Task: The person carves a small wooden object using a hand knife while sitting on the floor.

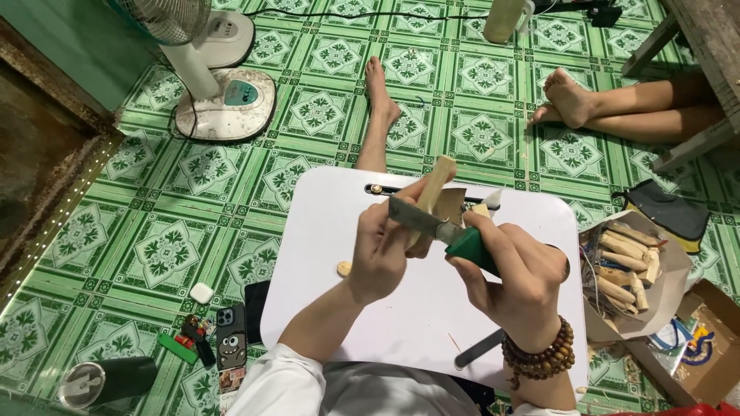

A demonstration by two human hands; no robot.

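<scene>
- the green patterned tile floor (177, 231) fills the view, and another person's bare legs and feet (570, 100) lie on it at the top.
- a small white table (324, 254) sits over the person's lap, its top mostly bare.
- a white standing fan (223, 85) rests on the floor to the upper left.
- an open paper bag (663, 293) of pale wood pieces (624, 266) stands just beside the table's right edge, with a cardboard box (709, 362) near it.
- the left hand (381, 250) is closed around the lower part of a pale wood stick (433, 189), holding it upright and slightly tilted above the table.
- the right hand (512, 273) is clamped on the green handle of a knife (435, 227); a brown bead bracelet (539, 358) circles that wrist.
- the knife's blade lies across the stick, touching it just above the left fingers.
- a dark tumbler (104, 381) lies on the floor at the lower left.
- a phone in a dark cartoon case (230, 339) lies on the floor left of the table.
- a small white case (202, 293) lies near the phone.
</scene>
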